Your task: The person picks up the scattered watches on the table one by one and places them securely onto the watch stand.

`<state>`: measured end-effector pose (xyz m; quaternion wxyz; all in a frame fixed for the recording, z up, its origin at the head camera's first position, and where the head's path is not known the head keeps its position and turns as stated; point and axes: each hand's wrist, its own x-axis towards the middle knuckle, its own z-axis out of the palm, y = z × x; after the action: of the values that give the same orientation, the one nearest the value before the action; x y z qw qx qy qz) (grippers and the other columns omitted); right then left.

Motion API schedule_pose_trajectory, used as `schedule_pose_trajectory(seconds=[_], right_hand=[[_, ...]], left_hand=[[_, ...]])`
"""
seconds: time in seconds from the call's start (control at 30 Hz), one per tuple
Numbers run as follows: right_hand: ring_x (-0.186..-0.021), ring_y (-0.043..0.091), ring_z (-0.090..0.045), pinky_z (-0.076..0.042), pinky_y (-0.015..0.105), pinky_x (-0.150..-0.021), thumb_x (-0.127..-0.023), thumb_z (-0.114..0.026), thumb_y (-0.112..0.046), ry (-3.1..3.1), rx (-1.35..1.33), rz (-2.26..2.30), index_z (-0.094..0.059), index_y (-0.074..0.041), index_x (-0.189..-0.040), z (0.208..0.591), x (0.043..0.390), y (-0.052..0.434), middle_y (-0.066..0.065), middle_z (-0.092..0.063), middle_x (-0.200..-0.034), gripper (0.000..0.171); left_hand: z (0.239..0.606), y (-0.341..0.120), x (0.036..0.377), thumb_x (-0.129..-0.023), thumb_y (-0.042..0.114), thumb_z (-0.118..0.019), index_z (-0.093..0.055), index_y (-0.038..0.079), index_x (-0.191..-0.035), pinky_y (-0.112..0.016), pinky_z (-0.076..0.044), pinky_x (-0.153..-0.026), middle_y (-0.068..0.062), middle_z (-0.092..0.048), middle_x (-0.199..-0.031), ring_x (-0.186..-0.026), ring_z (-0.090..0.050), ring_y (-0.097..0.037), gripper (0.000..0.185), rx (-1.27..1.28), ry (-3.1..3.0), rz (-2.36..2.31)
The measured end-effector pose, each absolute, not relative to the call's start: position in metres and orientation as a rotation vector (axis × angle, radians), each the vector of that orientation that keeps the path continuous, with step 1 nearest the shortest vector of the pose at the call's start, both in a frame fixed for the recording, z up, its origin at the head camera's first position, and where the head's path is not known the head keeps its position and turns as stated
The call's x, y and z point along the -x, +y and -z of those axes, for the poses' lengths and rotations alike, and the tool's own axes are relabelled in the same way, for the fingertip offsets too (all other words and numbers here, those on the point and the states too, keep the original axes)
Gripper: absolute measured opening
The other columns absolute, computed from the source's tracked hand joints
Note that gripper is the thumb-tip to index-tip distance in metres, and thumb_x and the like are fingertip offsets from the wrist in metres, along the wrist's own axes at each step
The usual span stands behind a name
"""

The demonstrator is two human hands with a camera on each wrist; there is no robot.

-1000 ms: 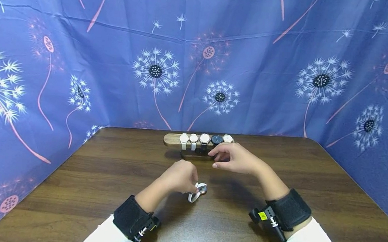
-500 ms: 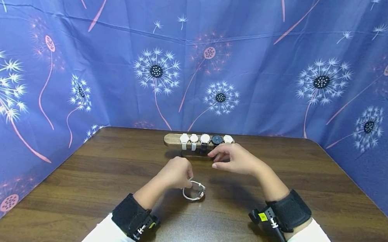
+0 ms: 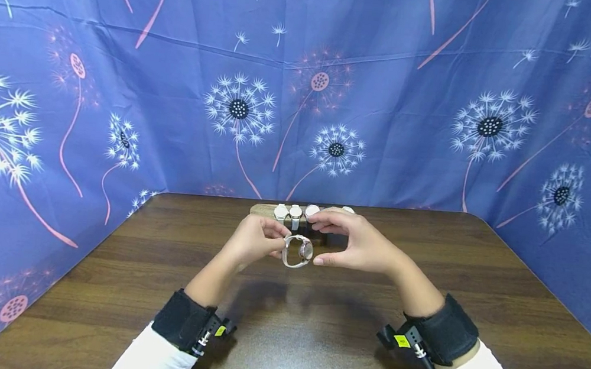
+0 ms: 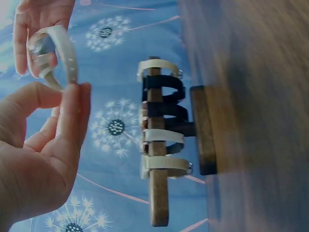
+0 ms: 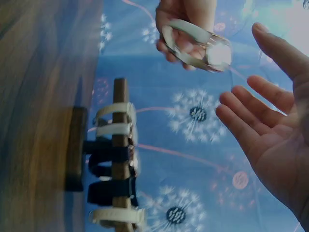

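My left hand [image 3: 271,245] pinches a watch [image 3: 297,251] with a pale strap and holds it up above the table [image 3: 312,340], in front of a wooden stand [image 3: 263,210]. The left wrist view shows the strap [image 4: 66,46] between thumb and fingers [image 4: 72,121]. My right hand [image 3: 317,243] is open just right of the watch, thumb below and fingers above. In the right wrist view its straight fingers [image 5: 256,121] stay apart from the watch [image 5: 193,46]. The stand [image 4: 157,203] carries several watches with white and dark straps.
The stand's bar [image 5: 119,92] rests on a dark base [image 5: 76,145] near the table's far edge. A blue cloth with dandelion print [image 3: 124,73] walls in the table at the back and both sides.
My left hand has lifted the watch off the table and carried it forward toward the stand. My right hand has moved left and opened around it.
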<state>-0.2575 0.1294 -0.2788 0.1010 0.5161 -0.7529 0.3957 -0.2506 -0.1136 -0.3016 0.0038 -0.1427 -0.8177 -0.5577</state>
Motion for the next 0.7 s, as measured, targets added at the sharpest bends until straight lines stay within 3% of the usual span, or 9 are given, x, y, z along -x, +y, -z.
schedule_pose_trajectory(seconds=[0.17, 0.4, 0.7], right_hand=[[-0.112, 0.024, -0.057, -0.047, 0.035, -0.098, -0.064, -0.093, -0.021, -2.113, -1.485, -0.995, -0.060, -0.002, -0.126, 0.275, 0.246, 0.120, 0.009, -0.061, -0.124, 0.073], [-0.122, 0.024, -0.053, -0.039, 0.036, -0.106, -0.065, -0.092, -0.026, -2.029, -1.520, -0.889, -0.062, -0.003, -0.125, 0.274, 0.240, 0.113, 0.006, -0.061, -0.127, 0.071], [-0.112, 0.022, -0.059, -0.045, 0.034, -0.100, -0.070, -0.088, -0.017, -1.954, -1.546, -0.895, -0.067, -0.004, -0.115, 0.272, 0.237, 0.108, 0.006, -0.065, -0.117, 0.051]], left_hand=[[0.293, -0.113, 0.244, -0.085, -0.011, -0.061, -0.066, -0.013, -0.100, -0.037, -0.059, -0.072, -0.014, -0.071, -0.083, -0.069, -0.068, -0.016, 0.016, 0.461, -2.380, 2.042], [0.286, -0.110, 0.238, -0.085, -0.010, -0.061, -0.063, -0.017, -0.103, -0.033, -0.059, -0.073, -0.012, -0.071, -0.088, -0.074, -0.068, -0.014, 0.019, 0.538, -2.284, 2.189], [0.286, -0.109, 0.238, -0.083, -0.012, -0.057, -0.062, -0.017, -0.103, -0.035, -0.059, -0.075, -0.012, -0.070, -0.089, -0.077, -0.068, -0.016, 0.021, 0.577, -2.273, 2.247]])
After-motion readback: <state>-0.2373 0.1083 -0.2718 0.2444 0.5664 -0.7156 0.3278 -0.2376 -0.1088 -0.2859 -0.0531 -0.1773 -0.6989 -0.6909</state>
